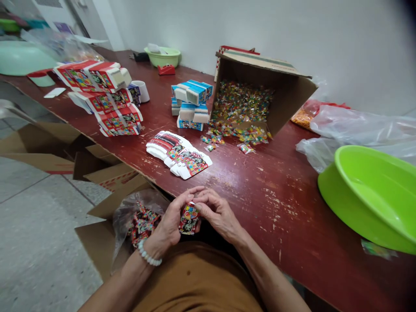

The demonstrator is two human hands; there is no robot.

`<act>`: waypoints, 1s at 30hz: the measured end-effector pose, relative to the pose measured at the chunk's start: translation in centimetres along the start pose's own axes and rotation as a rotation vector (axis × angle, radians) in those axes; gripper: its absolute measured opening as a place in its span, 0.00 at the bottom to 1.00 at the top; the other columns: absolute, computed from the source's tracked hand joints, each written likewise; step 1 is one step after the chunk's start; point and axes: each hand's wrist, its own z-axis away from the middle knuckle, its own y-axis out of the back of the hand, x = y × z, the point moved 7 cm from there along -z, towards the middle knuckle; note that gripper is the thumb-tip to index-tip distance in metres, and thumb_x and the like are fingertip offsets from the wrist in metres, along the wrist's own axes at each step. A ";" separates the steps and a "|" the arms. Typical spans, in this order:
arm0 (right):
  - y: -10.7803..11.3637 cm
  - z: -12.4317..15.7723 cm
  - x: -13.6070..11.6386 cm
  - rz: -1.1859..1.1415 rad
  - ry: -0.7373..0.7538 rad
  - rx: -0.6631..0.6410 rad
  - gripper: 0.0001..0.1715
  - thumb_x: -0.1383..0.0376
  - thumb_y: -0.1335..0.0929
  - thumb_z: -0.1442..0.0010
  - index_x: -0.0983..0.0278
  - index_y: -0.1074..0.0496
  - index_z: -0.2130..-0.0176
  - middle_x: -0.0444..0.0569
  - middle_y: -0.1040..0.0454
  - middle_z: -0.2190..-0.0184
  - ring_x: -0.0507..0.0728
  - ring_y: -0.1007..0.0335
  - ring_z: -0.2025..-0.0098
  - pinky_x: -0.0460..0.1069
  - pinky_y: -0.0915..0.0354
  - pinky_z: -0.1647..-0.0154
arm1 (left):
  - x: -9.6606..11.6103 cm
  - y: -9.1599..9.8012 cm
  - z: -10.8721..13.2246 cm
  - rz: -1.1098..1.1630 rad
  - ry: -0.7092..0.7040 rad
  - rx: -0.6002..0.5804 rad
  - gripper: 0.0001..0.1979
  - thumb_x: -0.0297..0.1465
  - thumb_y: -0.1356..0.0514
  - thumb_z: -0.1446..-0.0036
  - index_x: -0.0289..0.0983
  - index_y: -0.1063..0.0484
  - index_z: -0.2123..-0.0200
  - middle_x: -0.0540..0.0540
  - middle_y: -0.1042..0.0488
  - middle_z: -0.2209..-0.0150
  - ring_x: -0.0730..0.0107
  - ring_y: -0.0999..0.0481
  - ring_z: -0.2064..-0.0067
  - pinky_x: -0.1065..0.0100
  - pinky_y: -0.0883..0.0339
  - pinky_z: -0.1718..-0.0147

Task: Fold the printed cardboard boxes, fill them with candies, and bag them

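Close to my body, at the table's front edge, a small red and black printed candy box [189,219] is held upright between both hands. My left hand [173,216] wraps round its left side. At its top, where a white flap shows, the thumb and fingers of my right hand [214,212] are closed. Just beyond my hands lies a fanned stack of flat, unfolded boxes [178,154]. Below my left hand, a clear plastic bag [121,212] in a carton holds several filled red and black boxes [144,223].
A tipped cardboard carton [289,95] spills wrapped candies [243,104] onto the red table [247,186]. Bundled red boxes [110,102] and blue boxes [191,104] stand farther back. A green basin [344,195] sits at right. Open cartons [94,251] stand on the floor at left.
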 end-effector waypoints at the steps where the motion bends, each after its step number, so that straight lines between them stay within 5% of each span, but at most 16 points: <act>1: -0.3 0.0 0.3 -0.025 -0.021 0.004 0.13 0.53 0.30 0.39 0.58 0.23 0.63 0.49 0.27 0.59 0.57 0.29 0.57 0.51 0.30 0.58 | 0.1 0.1 0.0 0.005 -0.001 0.003 0.26 0.32 0.39 0.49 0.37 0.28 0.45 0.43 0.20 0.62 0.73 0.28 0.80 0.72 0.35 0.82; 6: -0.5 -0.9 0.9 -0.109 -0.143 0.011 0.19 0.56 0.27 0.44 0.59 0.26 0.54 0.47 0.25 0.61 0.53 0.31 0.66 0.47 0.32 0.67 | 1.3 0.8 0.3 -0.086 -0.124 0.009 0.26 0.37 0.38 0.46 0.38 0.29 0.44 0.42 0.20 0.58 0.72 0.27 0.79 0.70 0.33 0.79; 12: 0.0 -1.5 0.4 0.178 -0.102 -0.030 0.13 0.61 0.30 0.42 0.62 0.23 0.57 0.48 0.23 0.62 0.53 0.29 0.65 0.49 0.33 0.64 | 1.6 1.3 0.6 -0.177 -0.231 0.042 0.27 0.43 0.38 0.45 0.37 0.27 0.45 0.39 0.23 0.50 0.59 0.21 0.59 0.67 0.29 0.64; 16: -0.5 -1.4 1.0 -0.107 -0.180 -0.004 0.11 0.59 0.27 0.44 0.63 0.23 0.65 0.47 0.24 0.69 0.53 0.28 0.73 0.48 0.31 0.73 | 1.1 0.8 0.6 -0.168 -0.194 0.016 0.29 0.45 0.40 0.43 0.37 0.30 0.42 0.40 0.20 0.56 0.64 0.22 0.70 0.68 0.30 0.72; 21: -1.8 -1.8 1.0 -0.537 -0.299 -0.077 0.12 0.61 0.23 0.51 0.65 0.25 0.71 0.50 0.23 0.59 0.54 0.27 0.76 0.49 0.29 0.82 | 0.5 -0.5 0.7 -0.140 -0.080 -0.052 0.36 0.53 0.45 0.42 0.36 0.36 0.38 0.43 0.21 0.70 0.70 0.29 0.83 0.71 0.37 0.85; 26: -1.7 -1.9 1.7 -0.535 -0.375 -0.021 0.13 0.63 0.21 0.56 0.67 0.25 0.74 0.49 0.23 0.64 0.52 0.28 0.78 0.46 0.31 0.82 | 0.5 -0.4 0.5 -0.140 -0.081 -0.013 0.36 0.54 0.45 0.43 0.35 0.35 0.39 0.49 0.26 0.78 0.71 0.31 0.85 0.73 0.38 0.87; 30: -1.6 -1.4 2.3 -0.408 -0.311 0.014 0.14 0.58 0.23 0.51 0.65 0.24 0.70 0.49 0.24 0.64 0.52 0.30 0.76 0.47 0.32 0.80 | 0.3 0.4 0.3 -0.087 -0.036 0.054 0.30 0.46 0.43 0.43 0.35 0.34 0.41 0.47 0.24 0.76 0.69 0.30 0.84 0.70 0.36 0.87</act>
